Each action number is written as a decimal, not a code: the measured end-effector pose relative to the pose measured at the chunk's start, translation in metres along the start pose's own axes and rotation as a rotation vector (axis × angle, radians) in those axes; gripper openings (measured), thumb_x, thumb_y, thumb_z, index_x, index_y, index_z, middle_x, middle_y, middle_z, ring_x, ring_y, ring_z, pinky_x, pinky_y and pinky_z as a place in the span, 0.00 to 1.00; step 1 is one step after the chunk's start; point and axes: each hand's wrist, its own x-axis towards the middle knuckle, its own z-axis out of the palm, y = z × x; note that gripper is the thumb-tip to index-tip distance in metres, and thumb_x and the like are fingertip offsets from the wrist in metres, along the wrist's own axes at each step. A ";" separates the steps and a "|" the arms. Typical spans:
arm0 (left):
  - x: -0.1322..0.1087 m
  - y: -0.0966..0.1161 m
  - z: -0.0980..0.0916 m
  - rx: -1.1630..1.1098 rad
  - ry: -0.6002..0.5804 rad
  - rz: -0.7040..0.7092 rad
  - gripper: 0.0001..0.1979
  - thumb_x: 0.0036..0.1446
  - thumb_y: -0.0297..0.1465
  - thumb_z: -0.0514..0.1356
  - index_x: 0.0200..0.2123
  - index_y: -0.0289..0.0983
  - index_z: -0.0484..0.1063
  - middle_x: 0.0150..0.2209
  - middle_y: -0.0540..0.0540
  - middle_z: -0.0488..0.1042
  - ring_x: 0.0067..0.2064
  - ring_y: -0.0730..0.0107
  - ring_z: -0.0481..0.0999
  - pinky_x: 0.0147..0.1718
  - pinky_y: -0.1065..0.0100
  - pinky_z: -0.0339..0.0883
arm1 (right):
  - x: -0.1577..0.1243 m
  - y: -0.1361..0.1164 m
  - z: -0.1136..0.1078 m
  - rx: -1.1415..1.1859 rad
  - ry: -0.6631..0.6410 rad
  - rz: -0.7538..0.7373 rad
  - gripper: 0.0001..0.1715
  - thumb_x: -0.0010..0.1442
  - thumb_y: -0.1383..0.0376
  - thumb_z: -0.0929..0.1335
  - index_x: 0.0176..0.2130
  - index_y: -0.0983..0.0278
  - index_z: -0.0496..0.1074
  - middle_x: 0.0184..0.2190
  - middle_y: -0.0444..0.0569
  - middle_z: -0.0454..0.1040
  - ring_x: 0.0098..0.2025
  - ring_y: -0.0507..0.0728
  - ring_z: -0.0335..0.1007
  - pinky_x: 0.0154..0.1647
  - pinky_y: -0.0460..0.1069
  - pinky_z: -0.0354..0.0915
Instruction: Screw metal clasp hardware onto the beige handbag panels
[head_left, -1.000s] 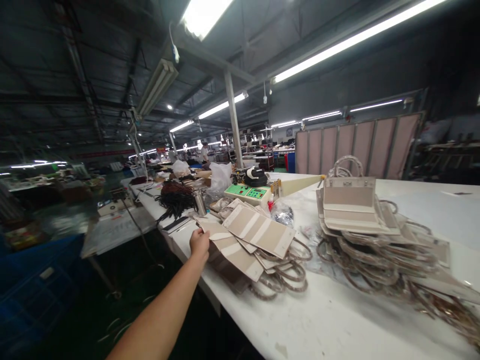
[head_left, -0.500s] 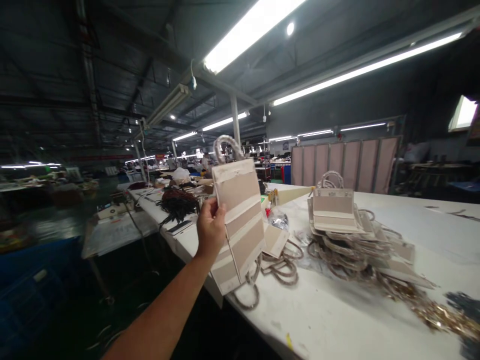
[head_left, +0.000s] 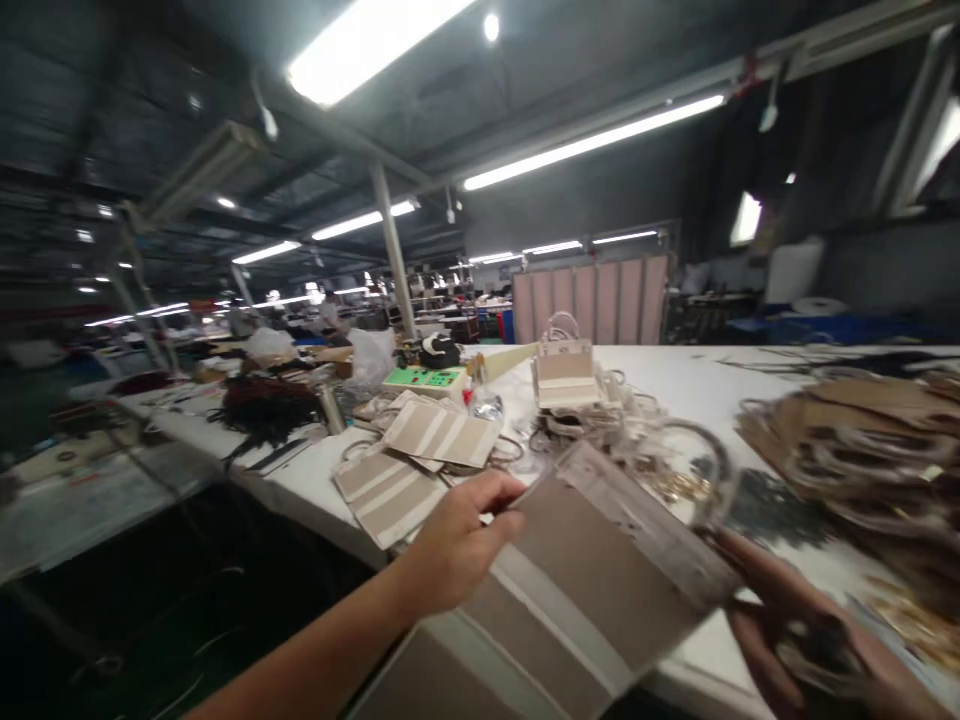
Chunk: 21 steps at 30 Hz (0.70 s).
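Observation:
A beige bag panel (head_left: pixel 600 560) with paler stripes and a looped handle (head_left: pixel 701 450) is tilted close in front of me. My left hand (head_left: pixel 469 535) is closed on its left edge, thumb against fingers. At the opposite corner, by the base of the handle, my right hand (head_left: pixel 810 630) has its fingers on the panel's edge. A dark, shiny object, too blurred to name, sits in the right palm. Beyond my left hand, striped panels (head_left: pixel 442 432) lie overlapping on the white table (head_left: pixel 679 375).
A stack of similar handled pieces (head_left: pixel 566 370) stands mid-table, with gold-coloured metal parts (head_left: pixel 679 487) beside it. Brown pieces (head_left: pixel 862 430) are piled at the right. Farther back are a green-topped device (head_left: pixel 426 380) and a bundle of dark strips (head_left: pixel 262 410). The table edge drops off at the left.
The view has turned to the right. The panel in my left hand has come lower and nearer, its handle now pointing right. My right hand has come into view at its corner.

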 end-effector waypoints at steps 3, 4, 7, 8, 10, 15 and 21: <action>-0.002 -0.026 0.008 -0.304 -0.154 -0.262 0.16 0.59 0.38 0.69 0.48 0.38 0.79 0.43 0.45 0.82 0.38 0.65 0.79 0.39 0.68 0.71 | -0.017 -0.004 0.010 0.324 -0.013 0.016 0.67 0.50 0.32 0.76 0.75 0.57 0.54 0.20 0.40 0.64 0.17 0.53 0.58 0.16 0.50 0.63; -0.002 -0.036 0.012 -0.388 -0.183 -0.342 0.17 0.57 0.38 0.71 0.48 0.38 0.78 0.42 0.45 0.82 0.37 0.66 0.80 0.38 0.69 0.71 | -0.021 -0.004 0.015 0.421 -0.023 0.042 0.68 0.50 0.34 0.77 0.75 0.60 0.55 0.19 0.39 0.64 0.18 0.51 0.56 0.16 0.47 0.61; -0.003 -0.062 0.028 -0.566 -0.218 -0.512 0.19 0.51 0.36 0.74 0.45 0.37 0.78 0.40 0.45 0.82 0.35 0.66 0.80 0.35 0.70 0.71 | -0.030 0.006 0.026 0.634 -0.053 0.160 0.60 0.54 0.40 0.79 0.71 0.64 0.59 0.19 0.38 0.64 0.19 0.49 0.52 0.16 0.42 0.56; -0.002 -0.070 0.034 -0.606 -0.235 -0.549 0.19 0.49 0.36 0.74 0.44 0.37 0.78 0.40 0.44 0.82 0.35 0.66 0.80 0.34 0.70 0.72 | -0.033 0.012 0.028 0.690 -0.053 0.204 0.55 0.56 0.42 0.78 0.69 0.64 0.61 0.19 0.37 0.63 0.19 0.48 0.51 0.16 0.42 0.55; 0.001 -0.083 0.048 -0.660 -0.292 -0.598 0.20 0.47 0.35 0.74 0.44 0.37 0.78 0.39 0.44 0.82 0.34 0.65 0.81 0.34 0.70 0.72 | -0.039 0.028 0.031 0.780 -0.033 0.297 0.47 0.58 0.44 0.78 0.65 0.64 0.65 0.19 0.35 0.60 0.19 0.47 0.47 0.16 0.41 0.55; 0.012 -0.107 0.075 -0.714 -0.439 -0.767 0.25 0.45 0.42 0.72 0.43 0.31 0.81 0.38 0.36 0.84 0.37 0.56 0.83 0.37 0.65 0.75 | -0.057 0.055 0.034 0.844 -0.007 0.428 0.47 0.55 0.44 0.80 0.62 0.65 0.67 0.19 0.34 0.59 0.18 0.46 0.45 0.14 0.40 0.54; 0.023 -0.113 0.099 -0.706 -0.558 -0.909 0.28 0.54 0.45 0.71 0.50 0.30 0.81 0.45 0.34 0.84 0.48 0.49 0.85 0.50 0.59 0.75 | -0.076 0.066 0.018 0.757 0.055 0.436 0.58 0.51 0.45 0.82 0.69 0.63 0.62 0.21 0.37 0.65 0.18 0.47 0.52 0.15 0.41 0.59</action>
